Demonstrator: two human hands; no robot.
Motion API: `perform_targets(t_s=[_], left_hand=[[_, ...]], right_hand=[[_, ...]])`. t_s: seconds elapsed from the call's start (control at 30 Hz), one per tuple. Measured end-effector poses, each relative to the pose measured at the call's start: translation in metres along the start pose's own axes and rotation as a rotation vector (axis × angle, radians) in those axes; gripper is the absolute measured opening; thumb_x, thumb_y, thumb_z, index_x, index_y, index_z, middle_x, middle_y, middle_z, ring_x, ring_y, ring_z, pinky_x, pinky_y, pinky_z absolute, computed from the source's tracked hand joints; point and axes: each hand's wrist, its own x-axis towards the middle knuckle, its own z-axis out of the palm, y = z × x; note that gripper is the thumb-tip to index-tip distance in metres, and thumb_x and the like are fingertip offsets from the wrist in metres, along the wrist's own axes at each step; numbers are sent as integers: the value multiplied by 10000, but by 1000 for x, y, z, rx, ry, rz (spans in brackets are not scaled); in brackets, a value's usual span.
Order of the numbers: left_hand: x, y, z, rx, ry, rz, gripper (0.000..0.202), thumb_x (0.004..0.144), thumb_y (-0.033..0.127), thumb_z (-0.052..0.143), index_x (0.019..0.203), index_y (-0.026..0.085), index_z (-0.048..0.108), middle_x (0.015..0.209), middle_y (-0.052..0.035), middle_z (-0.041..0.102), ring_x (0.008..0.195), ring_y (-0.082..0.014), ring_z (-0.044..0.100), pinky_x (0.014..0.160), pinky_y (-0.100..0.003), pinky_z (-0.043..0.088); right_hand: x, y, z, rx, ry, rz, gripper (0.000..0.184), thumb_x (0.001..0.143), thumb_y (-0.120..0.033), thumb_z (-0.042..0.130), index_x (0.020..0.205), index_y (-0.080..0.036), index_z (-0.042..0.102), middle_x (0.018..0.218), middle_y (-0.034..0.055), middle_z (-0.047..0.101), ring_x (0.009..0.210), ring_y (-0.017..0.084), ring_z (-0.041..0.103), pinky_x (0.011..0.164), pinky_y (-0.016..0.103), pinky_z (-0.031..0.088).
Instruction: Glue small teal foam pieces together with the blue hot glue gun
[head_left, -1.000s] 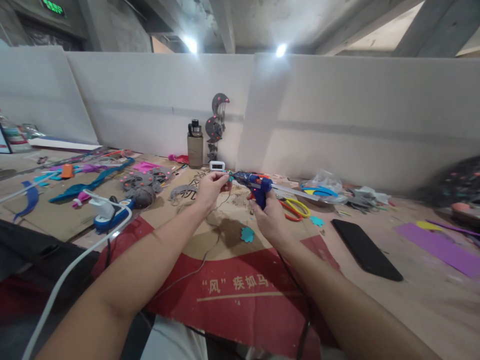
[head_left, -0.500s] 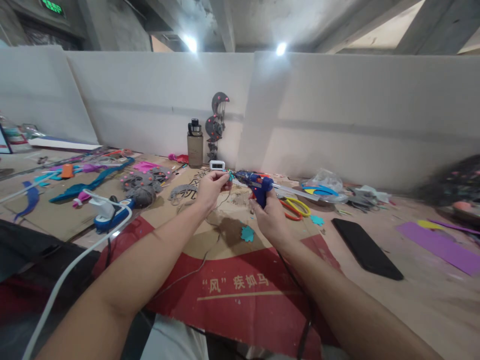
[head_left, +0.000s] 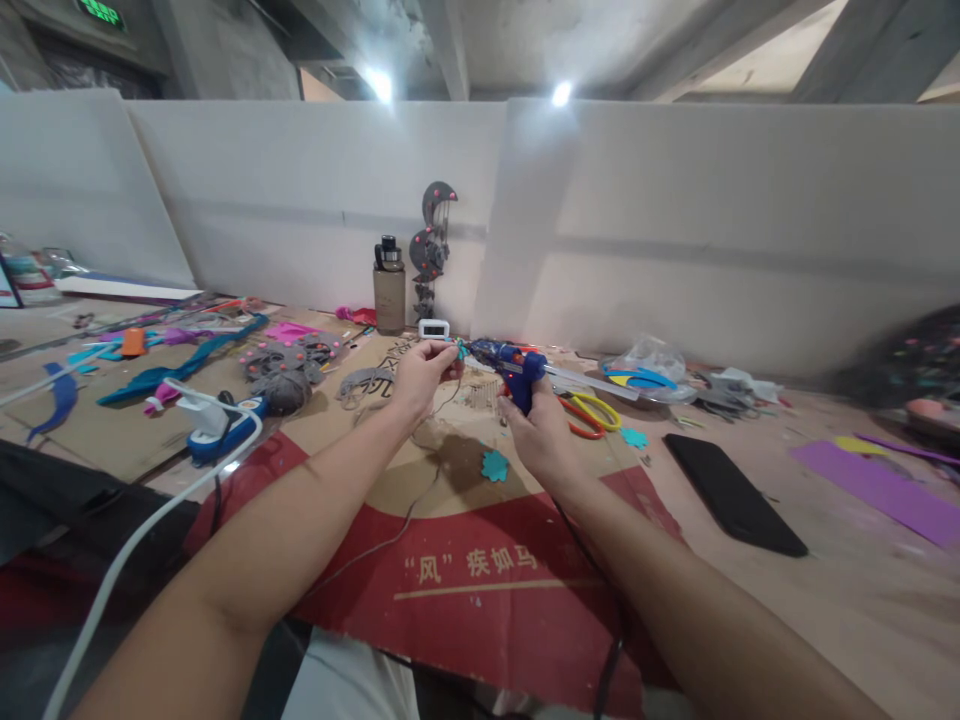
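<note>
My right hand (head_left: 541, 425) is wrapped round the handle of a blue hot glue gun (head_left: 519, 370), with a clear glue stick (head_left: 589, 381) jutting from its back. The gun's nozzle points left at a small teal piece (head_left: 460, 348), pinched between the thumb and fingers of my left hand (head_left: 427, 376). Whether the nozzle touches the piece I cannot tell. A thin grey cord (head_left: 411, 512) trails down from near my left hand over the cardboard. Below the gun, a teal flower-shaped cutout (head_left: 494, 465) lies on the red and tan cardboard (head_left: 480, 640).
Right of my right hand are scissors (head_left: 598, 411), another teal cutout (head_left: 634, 438) and a black phone (head_left: 731, 492). A bottle (head_left: 389, 290) and a small white clock (head_left: 434, 329) stand behind. On the left lie a power strip (head_left: 225, 432), a white cable (head_left: 142, 530) and grey yarn (head_left: 289, 391).
Both hands hold almost the same position, with the glue gun still against or close to the teal piece. Only a very slight shift of the camera view shows.
</note>
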Motion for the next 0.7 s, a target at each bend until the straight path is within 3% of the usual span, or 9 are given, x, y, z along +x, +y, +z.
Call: perform_targets(t_s=[0.7], left_hand=[[1,4,-1,-62,39,-67,287,594,295,789,721,140,584,624,11,607,553,-77,569,568,-216,471]], right_hand=[[-3,-3,-1,80,8,10,211,794,-297,523,984,-208,533,842,53,621,699,198,552,697,369,457]])
